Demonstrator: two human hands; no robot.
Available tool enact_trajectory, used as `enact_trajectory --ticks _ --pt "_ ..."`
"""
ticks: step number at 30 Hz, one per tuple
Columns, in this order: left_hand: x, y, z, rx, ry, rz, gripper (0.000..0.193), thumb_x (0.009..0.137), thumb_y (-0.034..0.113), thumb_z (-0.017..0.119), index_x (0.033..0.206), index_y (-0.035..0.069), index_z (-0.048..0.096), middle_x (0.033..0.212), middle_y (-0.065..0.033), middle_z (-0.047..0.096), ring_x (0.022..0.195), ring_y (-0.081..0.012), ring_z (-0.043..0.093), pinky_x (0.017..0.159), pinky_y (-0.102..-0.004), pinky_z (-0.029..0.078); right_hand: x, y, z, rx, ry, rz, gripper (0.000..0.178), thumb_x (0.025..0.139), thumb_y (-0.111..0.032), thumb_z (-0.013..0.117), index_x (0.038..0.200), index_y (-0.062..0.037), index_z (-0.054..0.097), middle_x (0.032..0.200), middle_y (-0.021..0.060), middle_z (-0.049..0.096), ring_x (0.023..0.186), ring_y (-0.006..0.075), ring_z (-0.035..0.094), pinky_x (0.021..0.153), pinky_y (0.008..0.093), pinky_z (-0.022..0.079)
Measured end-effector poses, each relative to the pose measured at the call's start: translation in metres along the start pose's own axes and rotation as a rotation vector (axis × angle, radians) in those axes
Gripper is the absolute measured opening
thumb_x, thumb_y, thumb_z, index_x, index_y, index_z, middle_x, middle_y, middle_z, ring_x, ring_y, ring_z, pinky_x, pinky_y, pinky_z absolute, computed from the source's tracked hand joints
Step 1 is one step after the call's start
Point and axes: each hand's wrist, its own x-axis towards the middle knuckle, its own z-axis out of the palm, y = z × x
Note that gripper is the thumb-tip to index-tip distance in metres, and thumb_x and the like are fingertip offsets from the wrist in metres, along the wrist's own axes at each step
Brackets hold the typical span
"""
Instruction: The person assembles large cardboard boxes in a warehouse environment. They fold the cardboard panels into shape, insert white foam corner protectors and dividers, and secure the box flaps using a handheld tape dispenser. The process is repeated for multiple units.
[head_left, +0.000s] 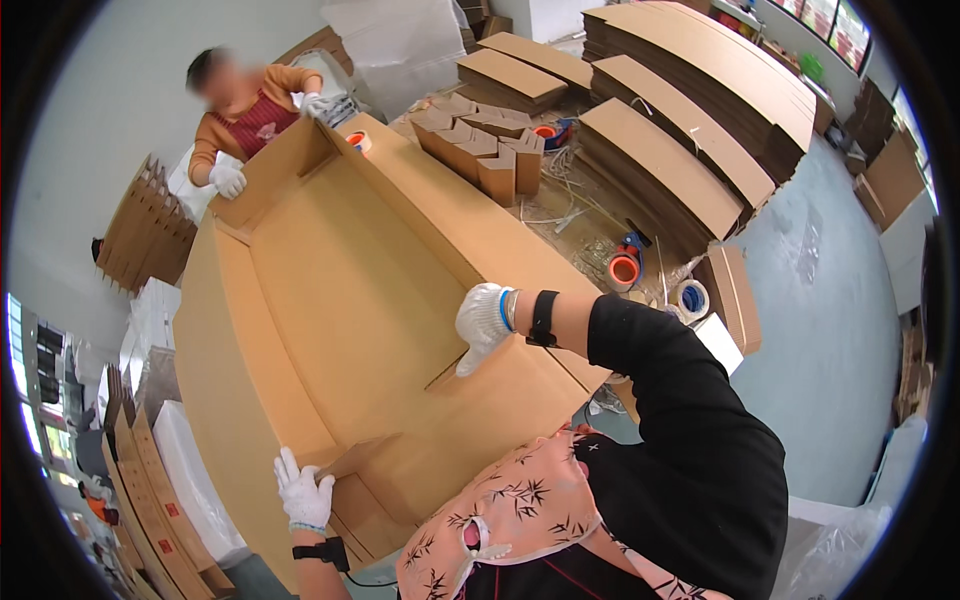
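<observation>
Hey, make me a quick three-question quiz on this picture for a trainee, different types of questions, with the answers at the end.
1. Multiple choice: Where is the wearer's right hand on the large open cardboard box?
A) At its far end
B) At its near right corner
C) Midway along its left wall

2. True or false: The co-worker at the far end of the box has bare hands.

3. Fill in the blank: The wearer's left hand is gloved, and the strap around its wrist is ____ in colour.

Key:
1. B
2. False; the co-worker wears white gloves.
3. Black
</observation>
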Motion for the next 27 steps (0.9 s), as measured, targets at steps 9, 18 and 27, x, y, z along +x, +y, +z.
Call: enact_trajectory --ticks 9,18,27 --pt "-0.019 -0.001 -0.008 0.065 -0.095 -0.054 0.030 0.076 0.021 0.078 0.099 0.007 0.065 0.158 -0.0274 0.023 0.141 -0.0513 0.028 0.113 -0.0556 0.031 -0.119 0.142 0.019 -0.121 1.279 0.504 0.034 0.072 -0.030 0.074 0.097 -0.0084 0.067 0.092 0.0117 0.065 0.091 0.0326 0.061 0.079 0.0446 0.050" --pt "-0.004 0.000 -0.008 0.048 -0.098 -0.034 0.031 0.074 0.018 0.080 0.097 0.007 0.062 0.159 -0.0266 0.022 0.142 -0.0504 0.026 0.112 -0.0563 0.032 -0.267 0.259 0.160 0.041 0.792 1.851 0.060 0.079 -0.051 0.071 0.120 -0.0077 0.061 0.128 0.0203 0.059 0.120 0.0368 0.054 0.098 0.0450 0.045" --pt "-0.009 -0.002 -0.007 0.034 -0.081 -0.026 0.031 0.073 0.017 0.080 0.097 0.008 0.062 0.159 -0.0274 0.022 0.142 -0.0514 0.027 0.110 -0.0573 0.034 -0.287 0.248 0.169 -0.479 1.041 1.536 0.018 0.089 -0.023 0.061 0.102 -0.0110 0.064 0.103 0.0083 0.068 0.098 0.0273 0.063 0.082 0.0421 0.048"
